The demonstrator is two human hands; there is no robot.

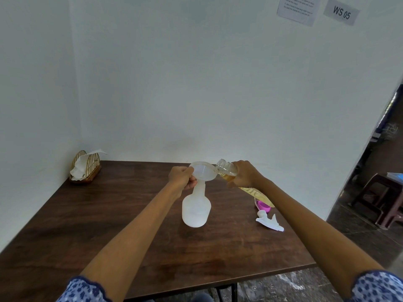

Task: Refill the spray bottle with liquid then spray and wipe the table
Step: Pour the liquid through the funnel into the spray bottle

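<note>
Two bare forearms reach out from blue-patterned sleeves point(84, 289) over a dark wood counter point(109, 225).

Mid-counter: white translucent spray bottle point(196, 209) stands upright, head off, with a pale funnel point(204, 173) seated in its neck. A little liquid shows low in the bottle.

Left hand point(182, 177): grip closed around the bottle neck and the funnel's near rim, holding them steady.

Right hand point(244, 174): grip wrapped around a clear refill bottle point(226, 170) of yellowish liquid, tilted so that its open threaded mouth sits at the funnel's right rim. Yellow label runs back under the wrist. Whether liquid is flowing cannot be told.

Right of the bottle, partly under the right forearm: a pink cap point(263, 206), and just nearer than it the white spray head point(269, 220) lying on its side on the counter.

Far left corner: wicker holder point(87, 165) with white napkins, near the walls.

On the wall above right: a printed sheet point(298, 8) and a sign point(341, 12) reading "WS 05".
</note>
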